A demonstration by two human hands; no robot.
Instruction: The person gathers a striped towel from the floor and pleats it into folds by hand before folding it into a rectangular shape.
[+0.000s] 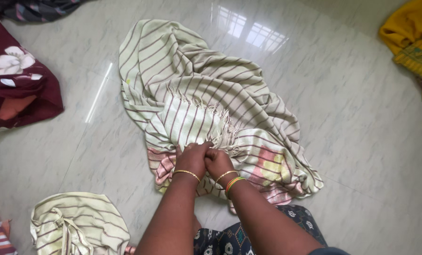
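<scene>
A large cream cloth with thin brown stripes point(196, 80) lies crumpled on the pale marble floor point(352, 123), with a fringed edge folded over its middle and pink and yellow patches at its near end. My left hand point(192, 158) and my right hand point(219, 161) sit side by side at the near part of the cloth, both pinching its fringed edge. Each wrist carries bangles. The fingertips are buried in the fabric.
A second striped cream cloth point(79, 224) lies bunched at the lower left. A maroon floral fabric point(15, 80) sits at the left edge, a yellow cloth point(411, 35) at the upper right, and a dark patterned garment point(248, 233) covers my lap.
</scene>
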